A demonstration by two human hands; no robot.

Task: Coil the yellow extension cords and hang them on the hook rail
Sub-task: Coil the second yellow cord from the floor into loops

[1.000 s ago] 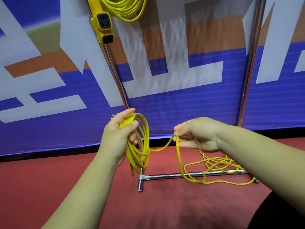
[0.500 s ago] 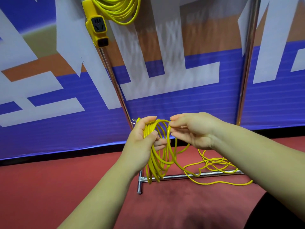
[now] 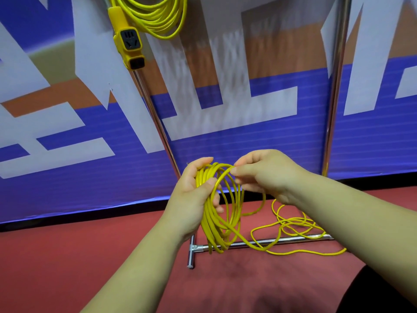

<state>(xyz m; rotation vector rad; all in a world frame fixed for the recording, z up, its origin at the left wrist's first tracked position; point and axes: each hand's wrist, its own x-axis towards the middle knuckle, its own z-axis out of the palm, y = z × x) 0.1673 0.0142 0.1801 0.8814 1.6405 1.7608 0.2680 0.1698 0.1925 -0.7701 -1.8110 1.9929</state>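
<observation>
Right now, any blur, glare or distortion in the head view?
Head view: left hand, right hand and coil sharp; banner lettering smeared in streaks at centre; steel posts splay apart upward, wide-angle skew; faint glare along them; soft shadow on red floor.

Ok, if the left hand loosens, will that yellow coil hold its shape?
Probably not: the coil sags into long ovals below the left hand, so loops would likely spill if the grip eases. It looks light; the right hand pinches its top loop with fingertips alone. The loose cord lies in curls over the floor bar, so it may snag.
</observation>
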